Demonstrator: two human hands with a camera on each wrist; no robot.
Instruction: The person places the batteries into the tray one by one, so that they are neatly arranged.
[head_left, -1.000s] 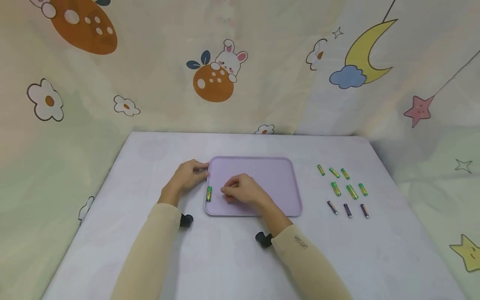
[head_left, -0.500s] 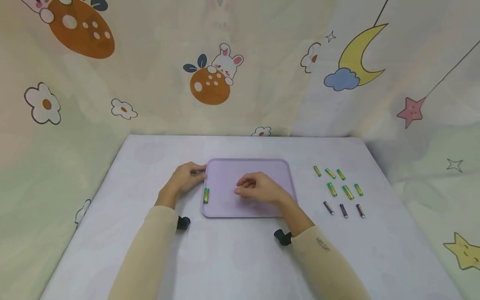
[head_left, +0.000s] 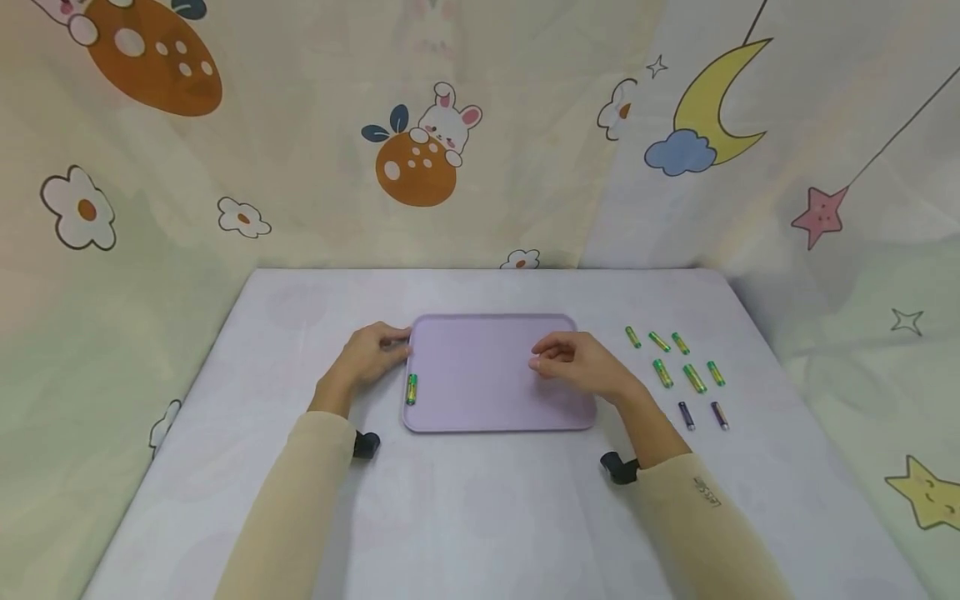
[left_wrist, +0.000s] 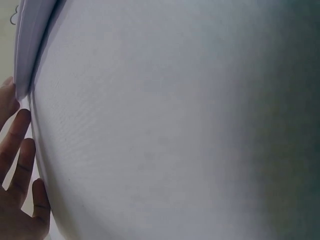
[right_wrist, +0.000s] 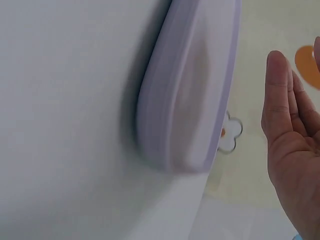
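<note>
The left hand (head_left: 366,358) rests beside the tray (head_left: 468,375), relaxed fingers touching its left edge; a green battery (head_left: 412,389) lies just inside that edge, near the thumb. The right hand (head_left: 579,362) hovers above the tray's right side, fingers loosely bent and empty, more batteries (head_left: 694,379) farther right.

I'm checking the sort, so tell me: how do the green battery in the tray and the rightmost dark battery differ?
Colour: the green battery has yellowish markings; the dark battery has a silvery near end. Place: the green battery lies in the tray, along its left edge; the dark battery lies on the table, right of the tray. Both are small cylinders on their sides.
</note>
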